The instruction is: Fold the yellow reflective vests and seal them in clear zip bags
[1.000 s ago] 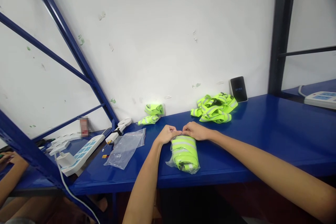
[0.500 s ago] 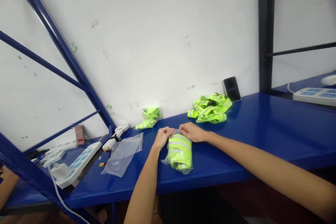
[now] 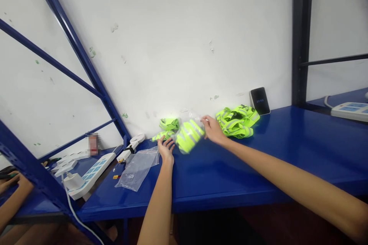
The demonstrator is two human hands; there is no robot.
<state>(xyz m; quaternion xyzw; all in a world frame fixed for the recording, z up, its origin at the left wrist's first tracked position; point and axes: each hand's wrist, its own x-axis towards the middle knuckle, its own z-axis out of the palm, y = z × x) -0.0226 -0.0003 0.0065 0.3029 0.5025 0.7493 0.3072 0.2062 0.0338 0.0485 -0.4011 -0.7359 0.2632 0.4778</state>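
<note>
My right hand (image 3: 212, 128) pinches the edge of a clear plastic bag with a rolled neon-yellow reflective vest (image 3: 189, 136) inside. The bagged vest hangs tilted just above the blue table and is slightly blurred. To its left, my left hand (image 3: 166, 150) is open with the fingers spread, close to the bag's lower left side. Behind that hand, two more neon-yellow bundles (image 3: 169, 124) lie against the wall. A loose pile of neon-yellow reflective straps (image 3: 238, 120) sits to the right of my right hand.
An empty clear zip bag (image 3: 138, 168) lies flat at the left of the table (image 3: 230, 183). Beyond it are a small white fan (image 3: 137, 139) and a power strip (image 3: 93, 176). A phone-like device (image 3: 260, 100) leans on the wall. Another person's hand (image 3: 21, 183) shows far left.
The bagged vest has been lifted off the table and moved toward the wall in my right hand. My left hand has let go of the bag's top and spread its fingers.
</note>
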